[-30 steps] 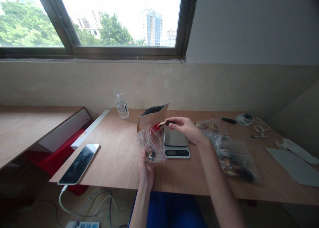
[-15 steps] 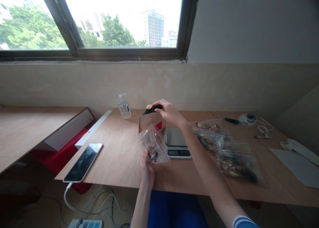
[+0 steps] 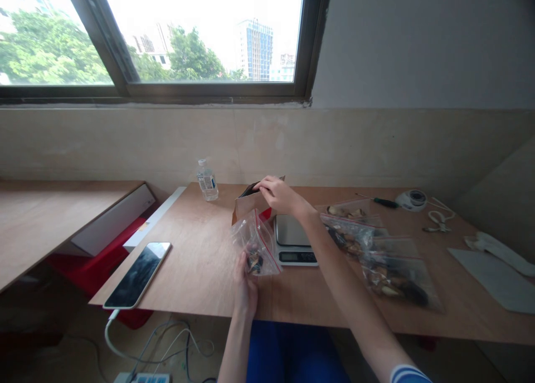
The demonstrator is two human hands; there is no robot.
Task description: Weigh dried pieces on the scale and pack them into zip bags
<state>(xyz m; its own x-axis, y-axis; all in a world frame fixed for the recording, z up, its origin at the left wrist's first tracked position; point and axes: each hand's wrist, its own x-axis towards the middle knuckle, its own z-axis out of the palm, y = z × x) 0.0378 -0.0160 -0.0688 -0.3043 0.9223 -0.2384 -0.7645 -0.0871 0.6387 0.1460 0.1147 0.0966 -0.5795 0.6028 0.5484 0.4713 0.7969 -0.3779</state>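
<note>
My left hand point(image 3: 245, 285) is closed on the bottom of a clear zip bag point(image 3: 256, 243) with a red seal strip and a few dark pieces inside, held upright at the table's near edge. My right hand point(image 3: 278, 194) reaches into the open mouth of a brown paper pouch point(image 3: 247, 205) that stands behind the bag. Its fingers are bent at the pouch's rim, and what they hold, if anything, is hidden. A small digital scale point(image 3: 293, 239) sits just right of the zip bag, its platform bare.
Filled clear bags point(image 3: 388, 263) lie right of the scale. A water bottle point(image 3: 206, 180) stands at the back, a phone point(image 3: 137, 267) on a cable at the left edge. A screwdriver point(image 3: 380, 201), a round white device point(image 3: 412, 199) and grey sheets point(image 3: 493, 277) are far right.
My right hand carried a dark dried piece from above the scale up to the pouch mouth and has dipped into it. The piece is no longer visible. The left hand stayed put.
</note>
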